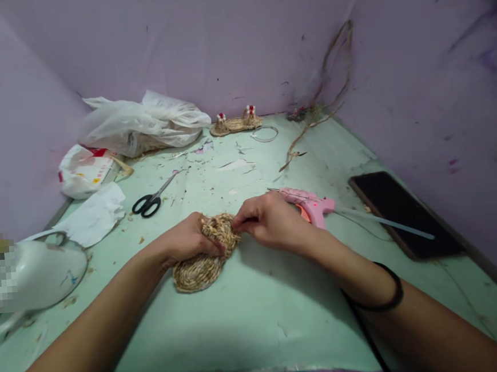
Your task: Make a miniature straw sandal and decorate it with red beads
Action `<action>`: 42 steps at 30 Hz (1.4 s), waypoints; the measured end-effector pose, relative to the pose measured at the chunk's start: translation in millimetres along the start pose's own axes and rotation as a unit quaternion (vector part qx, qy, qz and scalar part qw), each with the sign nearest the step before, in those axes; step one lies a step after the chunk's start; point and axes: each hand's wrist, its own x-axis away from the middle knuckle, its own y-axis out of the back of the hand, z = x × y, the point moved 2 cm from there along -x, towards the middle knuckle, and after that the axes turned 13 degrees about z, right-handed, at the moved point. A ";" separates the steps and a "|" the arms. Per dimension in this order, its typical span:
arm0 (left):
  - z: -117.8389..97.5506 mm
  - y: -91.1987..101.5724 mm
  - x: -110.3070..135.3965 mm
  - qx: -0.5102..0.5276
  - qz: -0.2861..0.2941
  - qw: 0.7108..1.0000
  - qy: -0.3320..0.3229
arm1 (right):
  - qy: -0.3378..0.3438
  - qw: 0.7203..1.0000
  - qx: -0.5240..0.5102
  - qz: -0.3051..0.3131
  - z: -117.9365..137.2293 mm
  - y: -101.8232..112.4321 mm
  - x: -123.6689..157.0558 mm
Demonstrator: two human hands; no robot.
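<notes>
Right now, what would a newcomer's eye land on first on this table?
Dead centre, the left hand grips a small oval woven straw piece on the pale green table, while the right hand pinches its upper end. Just behind the right hand lies a pink plastic glue gun, with black-handled scissors further left and a flat dark phone near the right edge.

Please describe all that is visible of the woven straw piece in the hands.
The woven straw piece is tan and looks like braided fibre coiled into a flat oval. Its near end lies on the green table; its far end is bunched upward. The left hand grips that raised part from the side, and the right hand pinches its top edge.
</notes>
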 end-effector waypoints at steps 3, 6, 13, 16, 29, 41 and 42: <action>3.1 0.0 -0.4 0.030 -0.016 0.999 -0.010 | -0.034 0.995 -0.098 0.004 -0.9 3.6 -1.2; 8.7 -1.7 -1.5 0.115 -0.032 0.992 -0.048 | -0.090 0.960 -0.259 -0.051 -0.3 9.3 -1.5; 26.7 -3.6 -1.9 0.333 -0.016 0.930 -0.155 | -0.100 0.928 -0.333 -0.136 4.7 8.7 13.2; 32.3 -5.3 -1.8 0.354 0.089 0.909 -0.201 | -0.095 0.947 -0.280 -0.128 6.8 2.5 20.3; 30.8 -17.8 -3.3 0.382 0.164 0.881 -0.227 | -0.058 0.982 -0.107 -0.145 18.1 -11.7 25.6; 21.6 -35.0 -8.0 0.415 -0.038 0.891 -0.178 | -0.169 0.890 -0.405 -0.123 1.2 -14.7 17.5; 20.5 -36.8 -8.4 0.409 -0.024 0.894 -0.183 | -0.170 0.874 -0.444 -0.105 -0.2 -16.7 15.9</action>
